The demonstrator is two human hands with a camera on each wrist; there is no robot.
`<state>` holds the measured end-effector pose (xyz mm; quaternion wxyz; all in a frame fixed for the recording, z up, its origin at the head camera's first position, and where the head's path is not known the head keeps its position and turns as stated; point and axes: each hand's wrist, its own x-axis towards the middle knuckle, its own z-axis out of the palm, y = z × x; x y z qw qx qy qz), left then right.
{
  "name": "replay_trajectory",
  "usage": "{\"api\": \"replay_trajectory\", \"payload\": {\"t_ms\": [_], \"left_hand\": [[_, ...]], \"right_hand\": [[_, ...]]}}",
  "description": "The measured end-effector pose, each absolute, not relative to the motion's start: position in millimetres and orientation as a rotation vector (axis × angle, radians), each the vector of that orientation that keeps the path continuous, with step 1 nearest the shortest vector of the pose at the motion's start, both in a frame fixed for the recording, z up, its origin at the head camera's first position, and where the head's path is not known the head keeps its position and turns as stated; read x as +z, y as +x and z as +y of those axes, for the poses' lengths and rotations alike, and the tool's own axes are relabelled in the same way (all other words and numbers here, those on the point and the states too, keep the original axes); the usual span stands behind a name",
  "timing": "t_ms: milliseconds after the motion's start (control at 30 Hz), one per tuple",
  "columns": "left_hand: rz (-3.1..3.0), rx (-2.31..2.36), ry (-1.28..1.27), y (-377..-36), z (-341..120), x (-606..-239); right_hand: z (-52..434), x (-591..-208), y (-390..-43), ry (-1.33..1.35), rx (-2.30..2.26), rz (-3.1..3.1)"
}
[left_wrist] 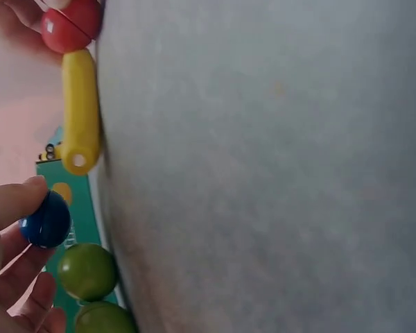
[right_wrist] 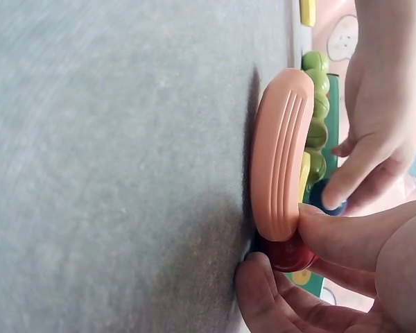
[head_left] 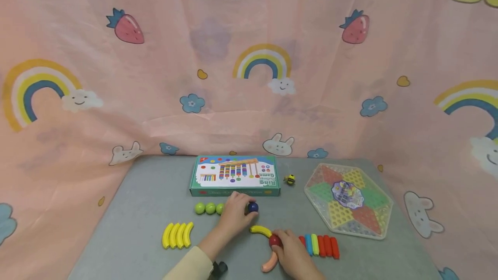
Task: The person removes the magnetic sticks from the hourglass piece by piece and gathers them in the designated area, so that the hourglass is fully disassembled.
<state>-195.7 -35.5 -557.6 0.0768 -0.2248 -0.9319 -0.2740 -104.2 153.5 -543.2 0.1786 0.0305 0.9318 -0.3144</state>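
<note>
My left hand (head_left: pixel 244 211) pinches a dark blue ball (head_left: pixel 253 206) on the grey table (head_left: pixel 148 211), just right of three green balls (head_left: pixel 210 208). In the left wrist view a fingertip (left_wrist: pixel 12 200) lies on the blue ball (left_wrist: pixel 47 220), next to a green ball (left_wrist: pixel 87 270). My right hand (head_left: pixel 282 243) grips a red ball (head_left: pixel 275 241) set between a yellow curved piece (head_left: pixel 260 230) and a salmon curved piece (head_left: pixel 269 262). The right wrist view shows my fingers (right_wrist: pixel 347 223) round the red ball (right_wrist: pixel 291 254) at the end of the salmon piece (right_wrist: pixel 281 152).
A green game box (head_left: pixel 235 175) lies behind the hands. Right of it are a small bee toy (head_left: pixel 289 179) and a hexagonal checkers board (head_left: pixel 348 200). Several yellow curved pieces (head_left: pixel 177 234) lie at the left, and a row of coloured pieces (head_left: pixel 320 245) at the right.
</note>
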Motion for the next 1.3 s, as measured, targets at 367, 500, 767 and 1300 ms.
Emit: {"api": "replay_trajectory", "payload": {"t_ms": [367,500,767,1300], "left_hand": [[-2.810,-0.622,-0.692,-207.0,-35.2,-572.1],[-2.816,-0.597,-0.697,-206.8,-35.1,-572.2],[-2.897,-0.981,-0.792,-175.2,-22.5,-548.6],[-3.109,-0.893,-0.712,-145.5,-18.3,-556.2]], "right_hand": [[151.3,-544.8,-106.8,0.069,-0.905,2.627],[150.4,-544.5,-106.8,0.090,-0.901,2.623],[152.9,-544.4,-105.0,0.080,-0.898,2.634],[153.6,-542.1,-105.8,0.066,-0.901,2.632]]}}
